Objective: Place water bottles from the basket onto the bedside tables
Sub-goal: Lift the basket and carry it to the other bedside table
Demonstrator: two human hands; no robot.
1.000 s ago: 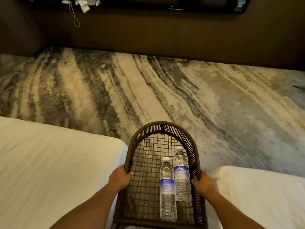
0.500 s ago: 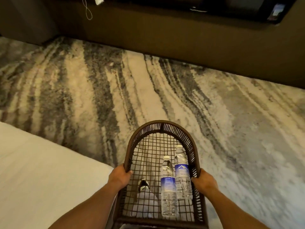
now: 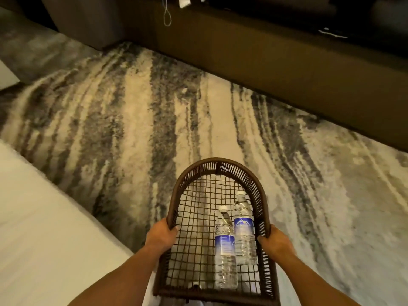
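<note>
Both the left hand [image 3: 162, 236] and right hand [image 3: 276, 240] stay clamped on the basket [image 3: 215, 167], its 2 water bottles [image 3: 234, 236] lying inside, as she swings past the bed [image 3: 44, 228]; no bedside table reached yet.

Single head-worn view, forward and steeply down, close over the basket [image 3: 217, 171], carpet [image 3: 154, 129] beyond.

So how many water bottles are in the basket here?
2. Both lie side by side on the right of the basket: one bottle nearer the middle, the other bottle against the right rim.
</note>
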